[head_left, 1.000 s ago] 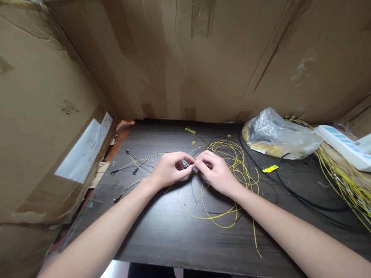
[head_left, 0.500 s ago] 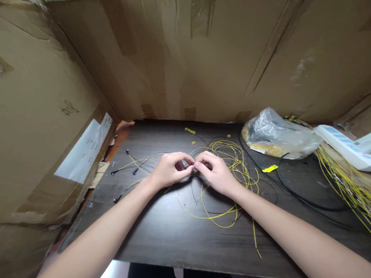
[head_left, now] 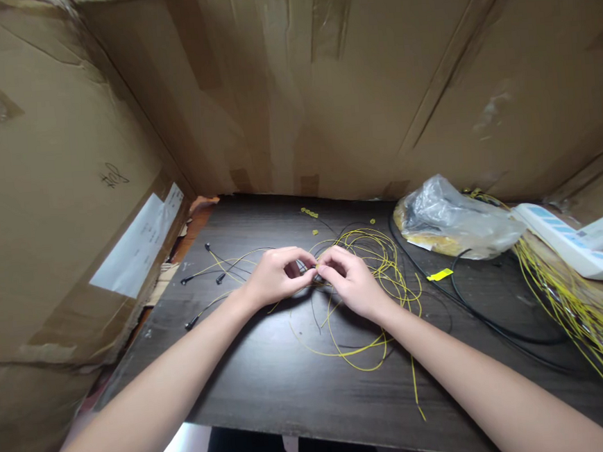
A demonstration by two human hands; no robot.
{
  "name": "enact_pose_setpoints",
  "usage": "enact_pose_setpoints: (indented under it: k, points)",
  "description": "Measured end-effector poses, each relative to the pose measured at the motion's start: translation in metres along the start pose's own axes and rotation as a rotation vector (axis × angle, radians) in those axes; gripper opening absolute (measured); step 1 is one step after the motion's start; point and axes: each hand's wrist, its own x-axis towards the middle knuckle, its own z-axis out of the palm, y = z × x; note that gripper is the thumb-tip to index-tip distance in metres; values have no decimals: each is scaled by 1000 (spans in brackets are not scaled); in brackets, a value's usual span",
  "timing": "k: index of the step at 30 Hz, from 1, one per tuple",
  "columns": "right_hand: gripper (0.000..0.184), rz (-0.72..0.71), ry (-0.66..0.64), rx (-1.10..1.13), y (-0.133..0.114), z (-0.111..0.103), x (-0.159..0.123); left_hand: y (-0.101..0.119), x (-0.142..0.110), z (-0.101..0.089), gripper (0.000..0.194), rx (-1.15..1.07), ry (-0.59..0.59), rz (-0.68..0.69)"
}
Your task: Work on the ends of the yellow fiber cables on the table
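My left hand [head_left: 277, 275] and my right hand [head_left: 352, 280] meet fingertip to fingertip over the dark table [head_left: 272, 381]. Both are closed in a pinch on a thin yellow wire [head_left: 361, 350] at about the same spot. The wire runs from a loose yellow coil [head_left: 385, 261] lying just right of my right hand and loops down toward the table's front edge. What exactly sits between the fingertips is too small to make out.
Several short wires with black ends [head_left: 205, 268] lie at the left. A clear plastic bag [head_left: 452, 220], a black cable [head_left: 486, 323], a yellow tag [head_left: 440, 274], a white power strip [head_left: 568, 240] and a bundle of yellow wires [head_left: 584, 308] fill the right. Cardboard walls [head_left: 295, 80] enclose the table.
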Motion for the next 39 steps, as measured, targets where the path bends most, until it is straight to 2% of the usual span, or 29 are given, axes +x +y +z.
enact_pose_setpoints:
  k: [6, 8, 13, 15, 19, 21, 23, 27, 29, 35, 37, 39]
  points:
    - [43, -24, -29, -45, -1, -1, 1, 1, 0, 0, 10, -5, -3, 35]
    - [40, -8, -22, -50, -1, -1, 0, 2, 0, 0, 9, -31, 4, -8]
    - [18, 10, -11, 11, 0, 0, 0, 3, 0, 1, 17, -188, -38, -187]
    - [21, -17, -14, 12, 1, 0, 0, 3, 0, 1, 18, -190, -41, -177]
    - [41, -65, -50, -14, 2, 0, 1, 5, 1, 1, 13, -69, 21, -31]
    - [45, -71, -65, -24, 1, -1, 1, 6, 1, 1, 11, -52, 44, -6]
    - [43, -61, -57, -29, 1, -1, 0, 6, 1, 1, 12, -91, 39, -62]
    - [25, -24, -26, -6, 1, 0, -1, 3, 1, 1, 17, -201, -5, -218]
    - [23, -34, -19, -2, 1, 0, -1, 2, 1, 1, 19, -204, -23, -206]
    - [44, -64, -52, -28, 2, -1, 0, 5, 0, 0, 10, -37, 27, 14]
    - [42, -53, -42, -36, 1, -1, 0, 5, 0, 1, 10, -64, 43, -21]
    - [34, -39, -25, -22, 1, -1, -1, 5, 0, 1, 12, -135, 32, -115]
